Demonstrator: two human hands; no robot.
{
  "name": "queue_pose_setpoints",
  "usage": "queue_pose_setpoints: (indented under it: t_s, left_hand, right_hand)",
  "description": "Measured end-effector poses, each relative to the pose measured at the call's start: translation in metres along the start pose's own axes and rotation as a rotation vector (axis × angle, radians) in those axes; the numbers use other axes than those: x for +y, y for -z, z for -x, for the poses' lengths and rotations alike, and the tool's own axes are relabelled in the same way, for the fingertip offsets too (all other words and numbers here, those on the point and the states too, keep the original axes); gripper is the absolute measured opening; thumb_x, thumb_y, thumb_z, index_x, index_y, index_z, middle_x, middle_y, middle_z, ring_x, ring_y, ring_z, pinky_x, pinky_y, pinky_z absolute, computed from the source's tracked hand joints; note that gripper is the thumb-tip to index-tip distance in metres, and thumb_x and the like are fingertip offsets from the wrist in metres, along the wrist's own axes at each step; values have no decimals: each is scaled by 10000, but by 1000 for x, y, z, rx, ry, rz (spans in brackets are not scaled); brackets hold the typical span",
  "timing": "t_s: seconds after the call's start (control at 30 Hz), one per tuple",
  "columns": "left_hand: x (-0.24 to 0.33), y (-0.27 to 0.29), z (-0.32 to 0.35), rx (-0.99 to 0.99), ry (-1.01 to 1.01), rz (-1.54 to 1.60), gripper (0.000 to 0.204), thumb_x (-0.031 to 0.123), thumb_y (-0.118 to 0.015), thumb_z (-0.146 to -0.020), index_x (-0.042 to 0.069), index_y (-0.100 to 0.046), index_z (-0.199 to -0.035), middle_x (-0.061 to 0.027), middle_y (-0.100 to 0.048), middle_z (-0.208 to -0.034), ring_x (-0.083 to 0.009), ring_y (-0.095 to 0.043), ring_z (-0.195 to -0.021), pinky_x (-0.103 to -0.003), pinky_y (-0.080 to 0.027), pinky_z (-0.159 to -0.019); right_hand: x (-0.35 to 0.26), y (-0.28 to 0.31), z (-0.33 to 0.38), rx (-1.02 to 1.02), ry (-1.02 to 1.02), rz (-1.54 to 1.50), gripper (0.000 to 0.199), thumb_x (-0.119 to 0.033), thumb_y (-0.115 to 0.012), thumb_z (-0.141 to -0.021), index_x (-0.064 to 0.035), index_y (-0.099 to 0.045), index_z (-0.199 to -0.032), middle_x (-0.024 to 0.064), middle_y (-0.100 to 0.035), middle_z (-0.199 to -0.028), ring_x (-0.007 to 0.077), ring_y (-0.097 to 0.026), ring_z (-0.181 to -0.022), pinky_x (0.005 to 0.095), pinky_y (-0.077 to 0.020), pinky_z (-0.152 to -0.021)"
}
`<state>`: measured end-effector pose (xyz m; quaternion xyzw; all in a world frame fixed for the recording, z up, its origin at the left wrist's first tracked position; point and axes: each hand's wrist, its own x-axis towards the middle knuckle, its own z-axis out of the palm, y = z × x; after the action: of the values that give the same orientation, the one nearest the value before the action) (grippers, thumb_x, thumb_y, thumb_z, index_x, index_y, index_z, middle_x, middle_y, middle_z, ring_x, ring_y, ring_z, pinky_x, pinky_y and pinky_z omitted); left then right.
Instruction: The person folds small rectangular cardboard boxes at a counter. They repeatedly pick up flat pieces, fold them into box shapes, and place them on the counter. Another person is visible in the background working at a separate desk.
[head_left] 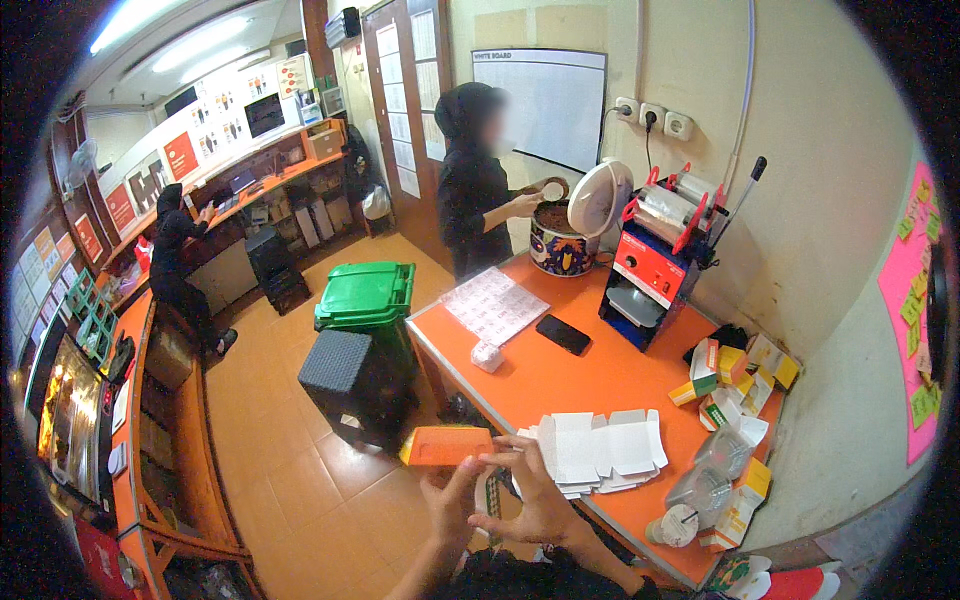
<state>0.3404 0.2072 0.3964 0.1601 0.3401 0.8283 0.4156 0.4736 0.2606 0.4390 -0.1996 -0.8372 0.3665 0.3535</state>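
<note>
A small orange cardboard box (450, 447) is held up in front of me, off the near left edge of the table. My left hand (448, 510) grips it from below with the fingers closed at its lower side. With curled fingers, my right hand (540, 505) pinches the box's right end, its thumb lower down. A white and green patterned strip shows between my hands; I cannot tell whether it belongs to the box. Just right of my hands, a stack of flat white carton blanks (600, 450) lies on the orange table (520, 385).
A phone (563, 335), a printed sheet (495, 300), a cup-sealing machine (650, 265), folded cartons (735, 375) and clear plastic containers (700, 490) occupy the table. Behind it, a person (475, 190) handles a cup over a patterned pot (562, 250). A green bin (365, 295) stands left.
</note>
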Motion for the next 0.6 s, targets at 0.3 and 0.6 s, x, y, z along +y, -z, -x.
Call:
queue_pose_setpoints:
  t_s: [0.3, 0.6]
  left_hand:
    - [-1, 11, 6, -56, -131, -600, 582, 177, -826, -783, 123, -544, -1289, -60, -598, -1202, -249, -593, -1103, -384, -500, -960]
    - [6, -14, 3, -441, -962, -1191, 341, 47, -870, -655, 129, -723, -951, -59, -690, -912, -232, -657, -873, -346, -510, -777]
  right_hand:
    - [12, 11, 1, 455, -128, 245, 222, -130, -728, -902, 17, -654, -753, 72, -639, -671, 141, -589, -601, 267, -430, -518]
    - [10, 8, 3, 548, -118, -20, 119, -94, -678, -943, 24, -670, -933, 123, -673, -861, 183, -690, -756, 303, -552, -586]
